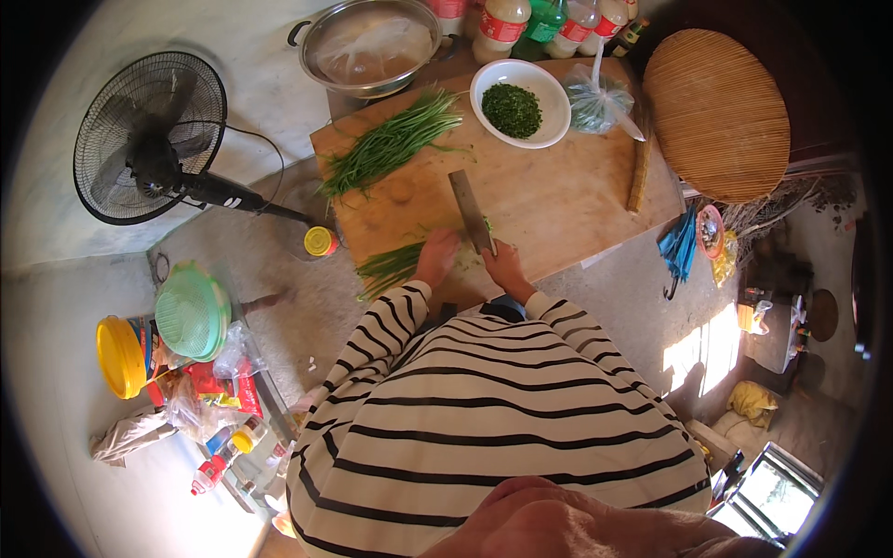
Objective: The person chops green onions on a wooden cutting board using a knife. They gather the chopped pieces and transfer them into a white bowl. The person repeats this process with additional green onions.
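Note:
My right hand point(504, 265) is closed around the handle of a cleaver point(471, 209), whose broad blade stands over the large wooden board point(558, 188). Just left of the blade, my left hand point(439, 254) presses on the end of a bunch of green chives or similar greens point(391, 268) lying on the board. A few green bits are beside the blade. A larger bunch of the greens point(394, 143) lies at the board's upper left. Finely chopped greens point(512, 111) fill part of a white bowl point(557, 125) at the board's far edge.
A tied plastic bag point(600, 101) sits right of the bowl, near a round slatted mat point(718, 115). Beyond the board stand a steel pot point(307, 59) and several bottles point(501, 28). A black standing fan point(150, 139) is at left; a yellow-lidded container point(320, 240) stands beside the board.

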Motion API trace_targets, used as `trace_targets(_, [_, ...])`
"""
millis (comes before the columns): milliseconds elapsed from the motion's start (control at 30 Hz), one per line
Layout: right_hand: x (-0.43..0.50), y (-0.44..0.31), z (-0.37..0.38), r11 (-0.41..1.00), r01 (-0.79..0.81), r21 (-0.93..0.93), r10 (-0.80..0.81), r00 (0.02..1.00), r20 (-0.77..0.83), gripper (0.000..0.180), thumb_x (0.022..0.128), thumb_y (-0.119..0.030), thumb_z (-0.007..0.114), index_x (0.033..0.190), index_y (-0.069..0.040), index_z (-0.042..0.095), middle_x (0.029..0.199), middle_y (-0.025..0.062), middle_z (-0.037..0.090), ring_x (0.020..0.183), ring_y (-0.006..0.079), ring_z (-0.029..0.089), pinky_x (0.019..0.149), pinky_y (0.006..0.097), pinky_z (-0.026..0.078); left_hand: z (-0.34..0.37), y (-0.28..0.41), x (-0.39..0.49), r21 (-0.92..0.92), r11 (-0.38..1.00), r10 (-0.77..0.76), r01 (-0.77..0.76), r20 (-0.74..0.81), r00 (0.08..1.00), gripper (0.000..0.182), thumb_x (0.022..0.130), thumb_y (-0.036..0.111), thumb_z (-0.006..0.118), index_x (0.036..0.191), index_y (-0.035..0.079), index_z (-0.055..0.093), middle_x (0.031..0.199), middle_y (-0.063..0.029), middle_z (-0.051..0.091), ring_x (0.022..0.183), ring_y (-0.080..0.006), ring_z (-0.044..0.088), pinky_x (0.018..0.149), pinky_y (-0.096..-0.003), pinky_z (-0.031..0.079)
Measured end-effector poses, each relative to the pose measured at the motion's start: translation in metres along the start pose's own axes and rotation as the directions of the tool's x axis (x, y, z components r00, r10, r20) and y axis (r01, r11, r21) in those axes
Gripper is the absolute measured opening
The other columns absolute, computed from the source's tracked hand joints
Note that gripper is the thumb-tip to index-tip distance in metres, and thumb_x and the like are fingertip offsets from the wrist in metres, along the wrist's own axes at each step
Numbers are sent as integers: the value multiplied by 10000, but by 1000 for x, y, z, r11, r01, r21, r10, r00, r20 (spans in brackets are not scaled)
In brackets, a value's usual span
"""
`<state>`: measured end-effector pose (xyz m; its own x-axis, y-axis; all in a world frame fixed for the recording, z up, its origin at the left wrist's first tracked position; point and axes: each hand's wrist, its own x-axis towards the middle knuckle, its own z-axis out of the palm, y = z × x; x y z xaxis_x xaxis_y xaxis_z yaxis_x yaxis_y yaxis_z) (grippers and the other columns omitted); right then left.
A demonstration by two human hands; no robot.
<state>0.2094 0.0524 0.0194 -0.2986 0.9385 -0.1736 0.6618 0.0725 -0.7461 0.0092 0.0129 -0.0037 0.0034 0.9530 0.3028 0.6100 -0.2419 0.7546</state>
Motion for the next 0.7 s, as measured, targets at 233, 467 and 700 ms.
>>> trace_targets(233, [-12,-13,-8,999,-5,-48,8,999,44,244,919,-246,636,936,-3,643,759,272,649,784,497,641,709,560,510,3,3,7,18,999,39,-40,12,999,85,808,48,630,884,16,607,937,-164,563,917,-404,550,799,-473,465])
trace_targets(467, [-11,-14,-9,997,21,-73,-17,999,49,255,925,-256,627,943,-2,641,764,286,642,776,516,628,693,575,499,-4,12,8,20,1000,24,-25,32,999,105,810,31,642,903,12,599,985,-162,559,950,-404,540,838,-481,464])
trace_targets(700, [-11,-23,-14,995,2,-101,5,998,69,260,928,-259,621,947,0,636,760,294,637,778,516,628,683,575,493,-13,16,0,88,995,33,-38,55,998,130,871,58,652,977,3,600,1052,-158,561,998,-381,539,878,-466,469])
